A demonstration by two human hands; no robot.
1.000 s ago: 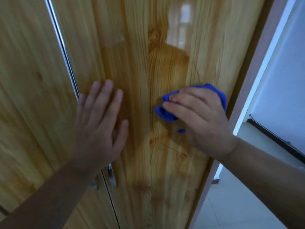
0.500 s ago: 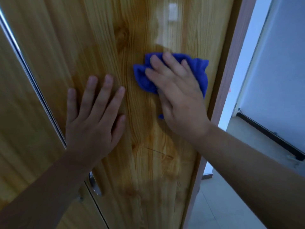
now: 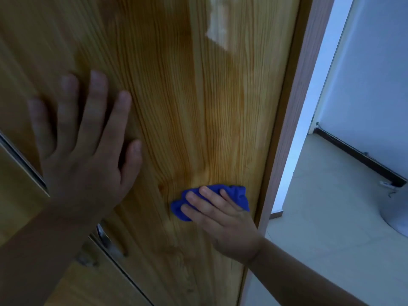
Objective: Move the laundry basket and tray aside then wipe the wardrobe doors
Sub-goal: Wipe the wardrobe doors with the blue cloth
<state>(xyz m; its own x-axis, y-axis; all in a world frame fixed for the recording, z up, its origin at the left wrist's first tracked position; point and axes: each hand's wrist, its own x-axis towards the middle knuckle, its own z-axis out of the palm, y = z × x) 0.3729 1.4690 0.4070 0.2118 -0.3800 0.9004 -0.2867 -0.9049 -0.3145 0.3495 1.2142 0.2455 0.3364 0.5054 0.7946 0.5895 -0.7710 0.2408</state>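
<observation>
Here the right hand [image 3: 223,219] presses a blue cloth [image 3: 237,193] flat against the wardrobe door [image 3: 198,107], low and near its right edge, fingers spread over it; the left hand [image 3: 86,155] lies open, palm flat on the same door, holding nothing; a metal handle [image 3: 103,237] shows just below its wrist.

You get dim, soft footage: daylight glares off the glossy wardrobe door [image 3: 218,27] near the top. Your left hand [image 3: 81,155] is blurred, and the edges bow.

Head view: one camera, close to the wardrobe door [image 3: 198,107], facing forward and downward, slightly tilted; floor [image 3: 331,206] visible rightward.
</observation>
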